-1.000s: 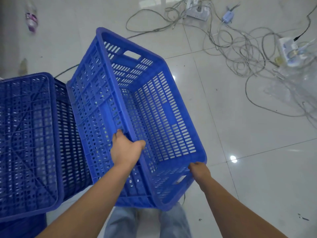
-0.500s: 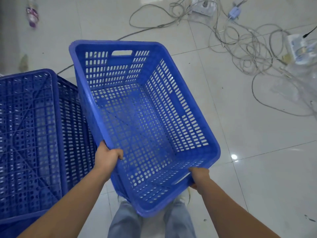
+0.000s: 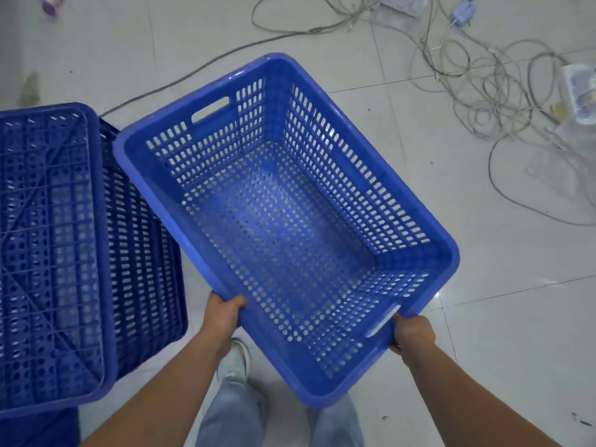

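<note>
A blue perforated plastic crate (image 3: 419, 217) is held open side up above the white tiled floor, turned at an angle, and it is empty. My left hand (image 3: 224, 312) grips its long left rim near the near corner. My right hand (image 3: 411, 332) grips the near short rim beside the handle slot. A second blue crate (image 3: 54, 253) stands upside down at the left on top of more blue crates, just apart from the held one.
Tangled grey cables (image 3: 477, 69) and power strips (image 3: 580, 91) lie on the floor at the back right. A bottle (image 3: 51, 3) lies at the top left. My legs in light jeans (image 3: 232, 411) and a shoe are below the crate. Open tile lies to the right.
The crate has swung from tilted on its side to level, open side up, and turned clockwise. My left hand has slid along the rim toward the near corner.
</note>
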### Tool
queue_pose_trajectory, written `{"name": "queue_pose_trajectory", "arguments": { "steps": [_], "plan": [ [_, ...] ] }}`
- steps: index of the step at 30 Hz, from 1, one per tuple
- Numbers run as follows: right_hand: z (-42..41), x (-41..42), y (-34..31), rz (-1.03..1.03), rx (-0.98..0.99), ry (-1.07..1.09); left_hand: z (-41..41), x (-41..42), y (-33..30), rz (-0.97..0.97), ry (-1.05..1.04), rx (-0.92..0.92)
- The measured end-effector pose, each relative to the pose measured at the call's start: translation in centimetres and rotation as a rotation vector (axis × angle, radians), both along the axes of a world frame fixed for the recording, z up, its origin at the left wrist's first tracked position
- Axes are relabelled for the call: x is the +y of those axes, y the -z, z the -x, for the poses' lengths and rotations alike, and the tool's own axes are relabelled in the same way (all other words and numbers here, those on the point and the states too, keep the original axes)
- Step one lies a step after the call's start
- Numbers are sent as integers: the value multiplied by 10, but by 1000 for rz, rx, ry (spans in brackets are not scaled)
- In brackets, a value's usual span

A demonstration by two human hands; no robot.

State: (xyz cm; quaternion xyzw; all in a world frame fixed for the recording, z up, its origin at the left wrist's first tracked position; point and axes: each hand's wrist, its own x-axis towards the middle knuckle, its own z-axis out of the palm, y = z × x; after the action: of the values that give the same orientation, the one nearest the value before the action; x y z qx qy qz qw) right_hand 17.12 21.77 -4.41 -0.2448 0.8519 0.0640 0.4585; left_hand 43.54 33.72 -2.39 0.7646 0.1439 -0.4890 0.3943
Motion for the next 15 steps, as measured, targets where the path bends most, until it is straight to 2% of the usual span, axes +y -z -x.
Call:
{"name": "queue_pose_trajectory", "arguments": {
  "steps": [7, 11, 15],
  "plan": [
    [10, -7, 9, 4, 78, -51, 26, 10, 27, -84, -101, 174],
    [18, -13, 18, 61, 100, -35, 37, 15, 36, -113, -59, 299],
    [17, -14, 21, 79, 124, -32, 37, 15, 39, -166, 13, 327]
  ]
}}
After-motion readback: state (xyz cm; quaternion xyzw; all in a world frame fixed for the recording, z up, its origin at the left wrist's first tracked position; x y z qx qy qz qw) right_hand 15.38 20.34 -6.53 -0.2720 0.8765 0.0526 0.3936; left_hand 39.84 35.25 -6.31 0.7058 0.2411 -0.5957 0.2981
